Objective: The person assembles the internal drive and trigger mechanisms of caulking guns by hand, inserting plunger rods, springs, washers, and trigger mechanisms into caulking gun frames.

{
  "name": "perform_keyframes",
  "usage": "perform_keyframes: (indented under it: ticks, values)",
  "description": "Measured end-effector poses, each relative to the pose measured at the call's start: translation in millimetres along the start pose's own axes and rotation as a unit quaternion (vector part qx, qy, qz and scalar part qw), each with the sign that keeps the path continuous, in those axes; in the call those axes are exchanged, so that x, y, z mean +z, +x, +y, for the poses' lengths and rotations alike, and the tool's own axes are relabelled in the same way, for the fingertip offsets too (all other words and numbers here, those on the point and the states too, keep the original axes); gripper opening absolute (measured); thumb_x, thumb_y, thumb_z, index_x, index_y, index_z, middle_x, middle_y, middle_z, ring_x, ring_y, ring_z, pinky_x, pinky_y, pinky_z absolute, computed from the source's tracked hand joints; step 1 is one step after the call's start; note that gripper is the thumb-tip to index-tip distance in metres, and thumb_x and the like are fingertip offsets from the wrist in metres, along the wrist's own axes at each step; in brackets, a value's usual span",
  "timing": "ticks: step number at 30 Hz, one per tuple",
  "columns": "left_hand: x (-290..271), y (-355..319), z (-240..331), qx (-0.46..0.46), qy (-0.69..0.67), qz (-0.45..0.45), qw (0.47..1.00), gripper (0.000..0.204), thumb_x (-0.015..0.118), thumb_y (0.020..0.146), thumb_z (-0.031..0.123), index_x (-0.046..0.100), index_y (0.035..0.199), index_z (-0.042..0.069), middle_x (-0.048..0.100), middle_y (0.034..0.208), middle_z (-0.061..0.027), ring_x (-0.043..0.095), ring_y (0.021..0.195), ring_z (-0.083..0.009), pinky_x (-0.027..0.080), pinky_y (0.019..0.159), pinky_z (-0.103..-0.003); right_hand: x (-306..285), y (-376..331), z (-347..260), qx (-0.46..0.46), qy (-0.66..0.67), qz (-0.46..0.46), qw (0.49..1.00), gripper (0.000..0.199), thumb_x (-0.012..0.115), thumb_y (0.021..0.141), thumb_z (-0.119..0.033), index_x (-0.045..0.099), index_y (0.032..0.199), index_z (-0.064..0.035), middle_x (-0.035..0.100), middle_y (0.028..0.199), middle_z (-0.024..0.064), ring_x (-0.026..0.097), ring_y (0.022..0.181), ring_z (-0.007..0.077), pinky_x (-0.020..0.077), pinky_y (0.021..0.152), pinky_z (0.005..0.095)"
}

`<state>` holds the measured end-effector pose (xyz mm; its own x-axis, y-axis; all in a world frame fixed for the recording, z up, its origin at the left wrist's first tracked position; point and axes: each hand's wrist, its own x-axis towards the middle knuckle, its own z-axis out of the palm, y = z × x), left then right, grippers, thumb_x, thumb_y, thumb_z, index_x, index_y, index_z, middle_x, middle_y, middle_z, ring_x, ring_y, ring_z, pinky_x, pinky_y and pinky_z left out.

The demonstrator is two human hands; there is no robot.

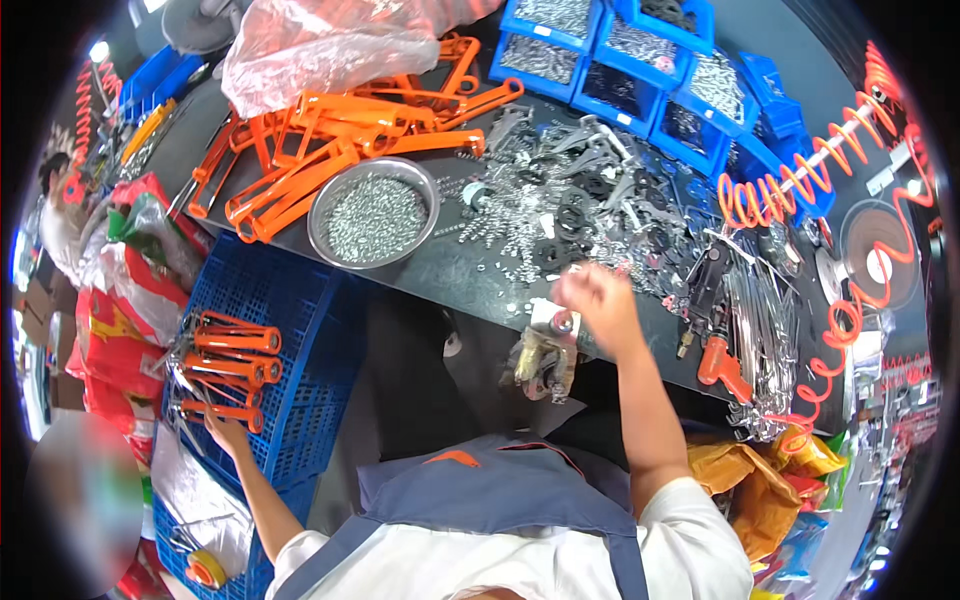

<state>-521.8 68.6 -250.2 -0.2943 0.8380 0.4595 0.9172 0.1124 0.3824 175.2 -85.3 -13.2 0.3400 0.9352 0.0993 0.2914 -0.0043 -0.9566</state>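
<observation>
My left hand (226, 432) reaches down at the left to a blue plastic crate (325, 370). Its fingers are closed round the lowest of several orange tool frames (232, 368) with silver rods, stacked at the crate's side. Over the front edge of the bench is my right hand (597, 300), slightly blurred. Its fingers are curled together, and anything in them is too small or hidden to name. Just below it sits a small metal fixture (545, 362) at the bench edge, beside a white block (545, 312). Loose springs and small metal parts (520, 215) lie beyond this hand.
A steel bowl (374, 213) of small silver parts stands beside a heap of orange frames (330, 135). Blue bins (620, 60) line the back. To the right are an orange-handled air tool (722, 365), metal rods (765, 330) and a coiled red hose (790, 190).
</observation>
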Motion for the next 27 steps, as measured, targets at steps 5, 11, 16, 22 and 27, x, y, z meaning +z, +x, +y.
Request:
perform_keyframes:
  ticks: [5,11,16,22,27]
  values:
    - [-16.4,-40.8,202.3,0.114,-0.221,-0.082,0.965,0.037,0.054,0.075,-0.01,0.058,0.111,-0.004,0.058,0.115,-0.0213,0.052,0.11,-0.0366,0.039,0.097,-0.041,-88.2,94.9,44.7,0.001,-0.603,0.315,0.733,0.019,0.064,0.076,-0.013,0.067,0.09,-0.0015,0.06,0.094,0.019,0.058,0.095,0.0365,0.0497,0.076,0.0415]
    - [-78.3,-83.8,354.2,0.295,-0.309,-0.159,0.89,0.025,0.052,0.08,-0.011,0.063,0.101,-0.003,0.061,0.112,-0.0181,0.06,0.104,-0.0339,0.047,0.091,-0.038,-123.6,88.6,67.0,-0.089,-0.468,0.3,0.827,0.019,0.066,0.076,-0.019,0.066,0.084,-0.0005,0.06,0.085,0.0202,0.059,0.086,0.0377,0.0486,0.074,0.0433]
    - [-107.7,-93.0,423.3,0.336,-0.393,-0.225,0.825,0.024,0.054,0.08,-0.01,0.063,0.101,-0.004,0.064,0.105,-0.0179,0.063,0.098,-0.0313,0.05,0.087,-0.035,-148.9,43.3,5.8,-0.068,0.018,0.351,0.934,0.016,0.049,0.094,-0.009,0.053,0.088,0.0055,0.061,0.081,0.0106,0.065,0.071,0.0155,0.0556,0.057,0.0273]
    - [-116.6,-120.3,509.6,0.208,-0.593,-0.397,0.669,0.034,0.061,0.086,0.009,0.056,0.117,-0.004,0.06,0.113,-0.0141,0.058,0.109,-0.0231,0.045,0.093,-0.036,-85.3,-31.9,-15.6,-0.004,0.285,0.068,0.956,0.018,0.05,0.096,-0.015,0.055,0.099,0.0019,0.064,0.091,0.0131,0.062,0.07,0.0166,0.0538,0.061,0.0291]
    - [-137.5,-121.4,522.9,0.196,-0.619,-0.634,0.42,0.07,0.071,0.076,0.044,0.051,0.121,-0.006,0.058,0.111,-0.0157,0.056,0.105,-0.0251,0.041,0.093,-0.04,-10.5,-96.3,-19.3,0.032,0.313,-0.21,0.926,0.023,0.053,0.095,-0.013,0.049,0.112,0.0009,0.059,0.099,0.0111,0.06,0.078,0.0127,0.0538,0.063,0.0278]
